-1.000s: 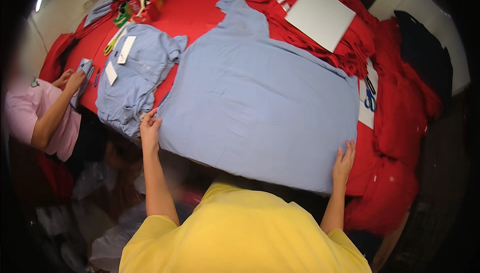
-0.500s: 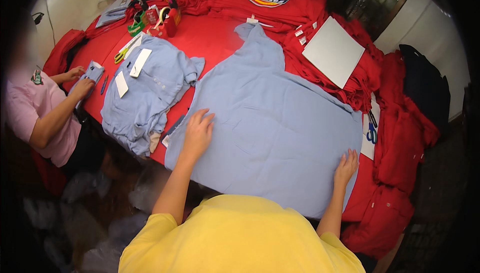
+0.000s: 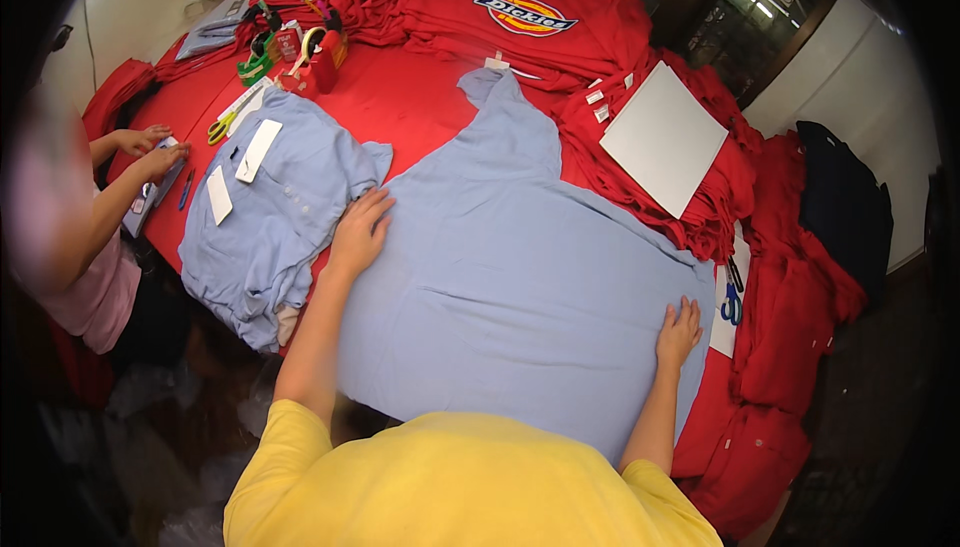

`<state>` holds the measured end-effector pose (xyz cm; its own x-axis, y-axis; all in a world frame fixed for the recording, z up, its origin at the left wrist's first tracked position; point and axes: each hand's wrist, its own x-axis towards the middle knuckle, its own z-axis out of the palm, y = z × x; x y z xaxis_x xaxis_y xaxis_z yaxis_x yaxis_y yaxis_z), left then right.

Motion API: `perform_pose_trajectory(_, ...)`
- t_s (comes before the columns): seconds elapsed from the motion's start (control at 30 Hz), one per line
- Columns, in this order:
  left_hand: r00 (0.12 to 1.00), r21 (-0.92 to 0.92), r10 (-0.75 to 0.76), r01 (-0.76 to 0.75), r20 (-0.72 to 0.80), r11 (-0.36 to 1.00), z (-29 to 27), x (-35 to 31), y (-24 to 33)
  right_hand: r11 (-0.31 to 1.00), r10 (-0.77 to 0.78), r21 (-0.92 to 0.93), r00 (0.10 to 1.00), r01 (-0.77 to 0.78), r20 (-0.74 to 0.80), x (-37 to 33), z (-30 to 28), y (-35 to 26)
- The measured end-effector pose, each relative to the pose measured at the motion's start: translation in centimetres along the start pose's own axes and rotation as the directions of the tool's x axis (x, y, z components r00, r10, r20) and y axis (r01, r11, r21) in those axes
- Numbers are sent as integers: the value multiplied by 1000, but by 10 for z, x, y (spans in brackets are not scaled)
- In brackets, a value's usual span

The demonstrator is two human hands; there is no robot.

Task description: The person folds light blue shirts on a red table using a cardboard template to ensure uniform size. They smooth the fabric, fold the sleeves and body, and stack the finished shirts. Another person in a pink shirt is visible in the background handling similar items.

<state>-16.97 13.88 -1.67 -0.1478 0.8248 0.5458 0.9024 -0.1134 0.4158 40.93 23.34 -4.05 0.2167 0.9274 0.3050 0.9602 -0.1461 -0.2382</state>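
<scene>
A light blue shirt [image 3: 520, 287] is spread in front of me, its narrow sleeve end reaching toward the far side. On its left edge lies my left hand [image 3: 360, 232], fingers stretched out and resting on the cloth. Close to those fingertips is a second, crumpled light blue shirt [image 3: 285, 187] with white tags [image 3: 260, 150] on top. Near the right edge of the spread shirt, my right hand [image 3: 680, 332] rests with its fingers apart. Neither hand grips anything visible. Small creases run across the middle of the cloth.
The red-covered table [image 3: 400, 97] carries tape dispensers [image 3: 312, 65], yellow scissors [image 3: 220, 129], a white board [image 3: 665, 140] on stacked red garments [image 3: 590, 7], and blue scissors [image 3: 732, 302] at right. At left, a co-worker's hands [image 3: 160, 152] handle a folded blue garment.
My left hand has moved farther away from me and slightly left along the shirt's edge. My right hand stays near the right edge. The whole view has shifted a little.
</scene>
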Motion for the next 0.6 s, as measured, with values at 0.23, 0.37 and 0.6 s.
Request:
perform_pose_trajectory(0.23, 938, 130, -346, 342, 12, 931, -74, -44, 40, 963, -140, 198, 967, 182, -211, 44, -22, -34)
perform_pose_trajectory(0.37, 886, 182, -453, 432, 100, 883, -95, -87, 32, 861, -405, 211, 875, 462, -266, 90, -25, -128)
perform_pose_trajectory(0.6, 803, 88, -580, 573, 139, 815, -88, -91, 36, 882, -470, 13, 882, 471, -18, 155, -8, -225)
